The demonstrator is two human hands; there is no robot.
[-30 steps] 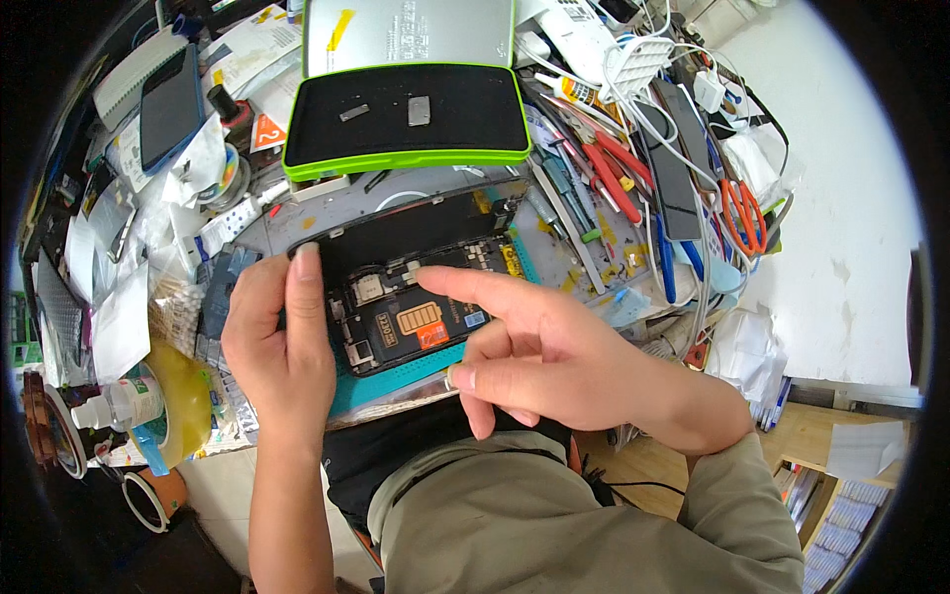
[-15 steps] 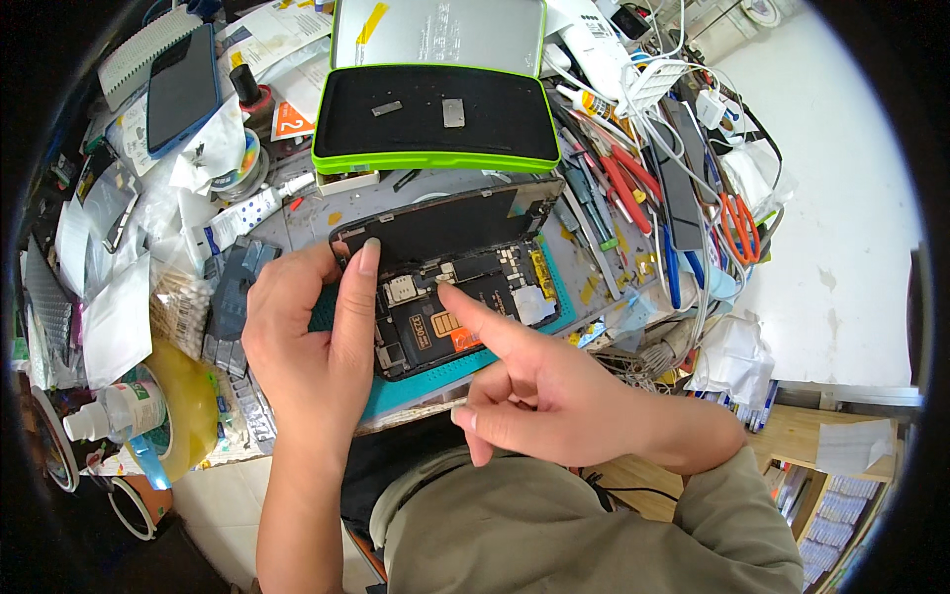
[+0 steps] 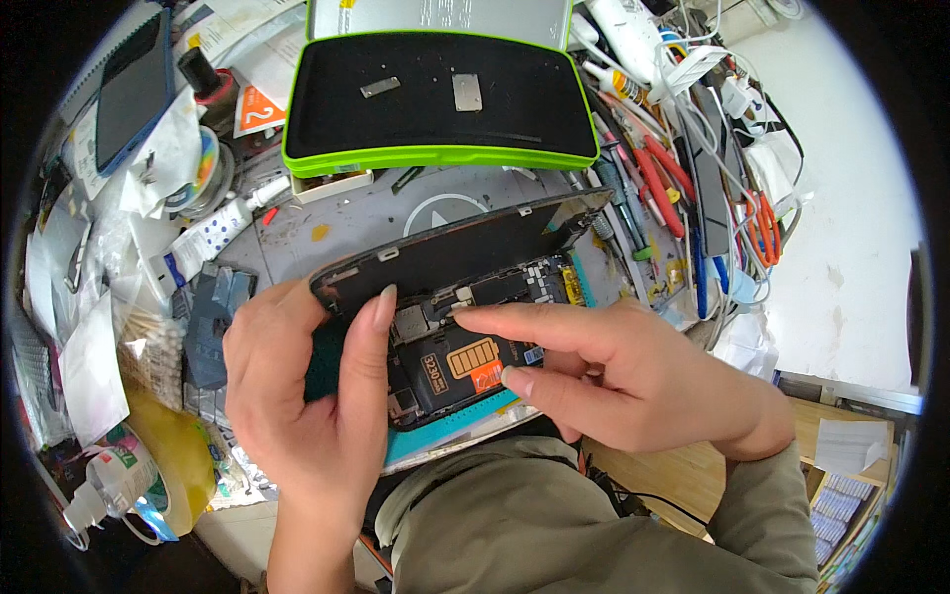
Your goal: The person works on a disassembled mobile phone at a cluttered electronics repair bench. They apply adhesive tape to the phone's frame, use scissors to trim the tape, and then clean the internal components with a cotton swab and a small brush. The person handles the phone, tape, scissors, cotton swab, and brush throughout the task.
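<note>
Over the grey table (image 3: 361,213), your left hand (image 3: 302,381) is holding the flat black phone (image 3: 495,287) open; your half-curled right hand (image 3: 628,381) is pointing inside, empty.

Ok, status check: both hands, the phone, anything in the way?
Left hand gripping raised screen by its left end. Right hand over opened phone, index fingertip at inner parts. Nothing visibly blocking; green case sits beyond.
</note>
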